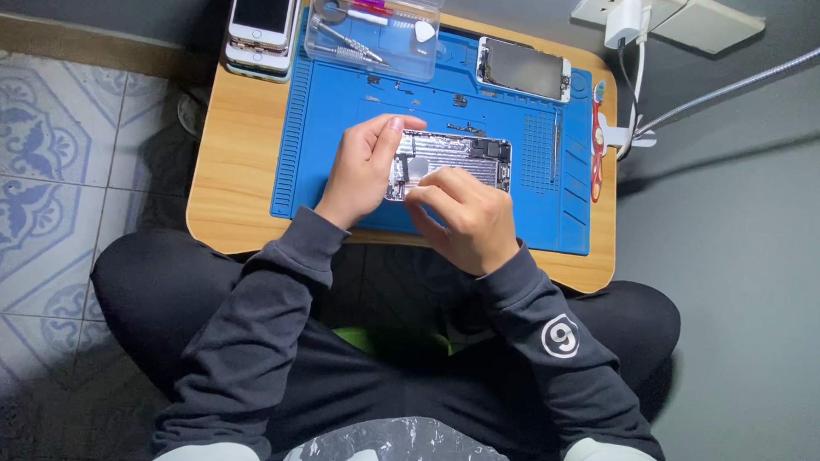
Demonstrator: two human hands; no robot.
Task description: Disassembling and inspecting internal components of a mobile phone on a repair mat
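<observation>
An opened phone body (464, 156) with bare silver insides lies lengthwise on a blue work mat (540, 218). My left hand (362, 164) grips its left end, thumb over the top edge. My right hand (461, 214) rests at the phone's lower left part, fingertips pinched together on the inside; whether a small part or tool sits between them is hidden. Both sleeves are dark.
The mat covers a small wooden lap table (237, 172). A clear plastic tool box (373, 31) stands at the back, a detached phone screen (524, 68) right of it, stacked phones (263, 17) at the back left. A red-handled tool (598, 137) lies on the mat's right edge. A charger (625, 14) and cable hang at right.
</observation>
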